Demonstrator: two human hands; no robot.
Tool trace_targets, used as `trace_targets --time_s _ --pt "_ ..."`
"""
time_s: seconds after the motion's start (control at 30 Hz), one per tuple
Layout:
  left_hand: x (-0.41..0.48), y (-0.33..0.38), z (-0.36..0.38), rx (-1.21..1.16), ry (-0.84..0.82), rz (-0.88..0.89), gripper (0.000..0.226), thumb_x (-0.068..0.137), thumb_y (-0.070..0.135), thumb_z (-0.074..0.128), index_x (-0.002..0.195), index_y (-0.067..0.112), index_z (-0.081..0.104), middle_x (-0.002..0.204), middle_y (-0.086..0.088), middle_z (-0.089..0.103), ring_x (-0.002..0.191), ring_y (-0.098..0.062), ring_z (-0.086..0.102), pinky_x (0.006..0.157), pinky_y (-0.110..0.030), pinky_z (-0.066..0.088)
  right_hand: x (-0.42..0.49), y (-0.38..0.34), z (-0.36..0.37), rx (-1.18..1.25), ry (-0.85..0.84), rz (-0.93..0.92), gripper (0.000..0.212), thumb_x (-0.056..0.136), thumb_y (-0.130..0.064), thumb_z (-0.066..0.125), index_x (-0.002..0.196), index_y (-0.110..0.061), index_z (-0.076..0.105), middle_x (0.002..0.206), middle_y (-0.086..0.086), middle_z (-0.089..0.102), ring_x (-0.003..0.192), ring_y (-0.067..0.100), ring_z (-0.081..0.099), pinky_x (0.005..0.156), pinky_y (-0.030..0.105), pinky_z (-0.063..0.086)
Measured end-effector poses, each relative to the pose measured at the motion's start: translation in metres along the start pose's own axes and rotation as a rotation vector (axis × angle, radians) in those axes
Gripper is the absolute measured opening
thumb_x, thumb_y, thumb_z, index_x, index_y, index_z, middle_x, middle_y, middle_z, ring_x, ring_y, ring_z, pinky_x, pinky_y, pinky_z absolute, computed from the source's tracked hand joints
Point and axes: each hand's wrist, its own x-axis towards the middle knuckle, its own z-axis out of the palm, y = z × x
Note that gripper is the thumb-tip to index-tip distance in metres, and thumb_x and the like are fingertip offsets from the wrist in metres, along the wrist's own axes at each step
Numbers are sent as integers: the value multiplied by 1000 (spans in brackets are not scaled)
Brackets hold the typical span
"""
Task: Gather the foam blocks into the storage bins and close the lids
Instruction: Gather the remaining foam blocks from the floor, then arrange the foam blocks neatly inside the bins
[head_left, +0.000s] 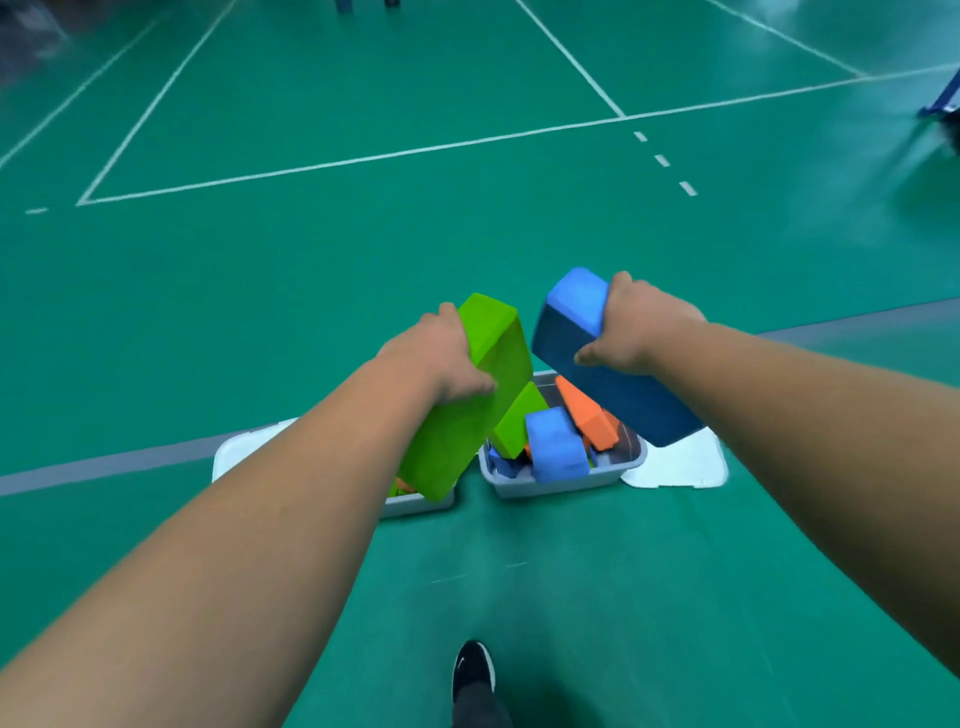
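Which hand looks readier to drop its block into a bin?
Probably the left hand: its green block reaches down to the left bin. The right hand holds the blue block higher, partly over the lid beside the right bin.

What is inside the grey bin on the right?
The bin holds a green block, a light blue block and an orange block, piled above its rim. Its bottom is covered by them, and the dark blue block in the right hand hides its far corner.

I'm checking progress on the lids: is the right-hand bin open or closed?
Open. Foam blocks stick up past the rim of the right-hand bin, and a white lid lies flat on the floor beside it.
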Motion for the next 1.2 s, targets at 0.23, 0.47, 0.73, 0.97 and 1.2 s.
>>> trace_targets --time_s 0.23,0.47,0.73,0.97,1.2 --pt "92 -12 28 -81 -83 27 101 73 58 85 140 2 35 142 -22 52 128 -39 56 101 -44 48 80 -5 27 31 -8 73 78 77 -51 78 128 -10 36 131 16 49 118 43 59 90 48 48" --pt "171 14 75 -116 -182 -11 100 72 60 85 137 2 38 140 -22 55 127 -37 57 101 -40 48 158 29 69 32 -96 13 68 77 -47 75 122 -11 39 130 15 51 117 40 60 85 43 44" --pt "267 42 190 -174 -177 -82 94 71 59 85 134 9 37 139 -17 51 125 -37 57 102 -45 49 256 91 170 92 -128 -46 60 74 -49 69 112 -15 38 118 12 50 106 39 59 77 42 43" --pt "362 8 325 -216 -177 -53 94 69 59 83 137 14 36 139 -12 50 124 -35 58 101 -48 51 348 111 310 -60 -21 -48 70 73 -53 75 123 -16 42 122 11 53 111 39 56 90 46 47" --pt "447 -16 444 -8 199 63 98 77 53 78 150 16 25 134 -7 49 120 -34 55 92 -48 50 424 111 469 -214 316 -181 67 69 -33 74 129 -19 47 110 10 51 94 35 48 82 45 39"
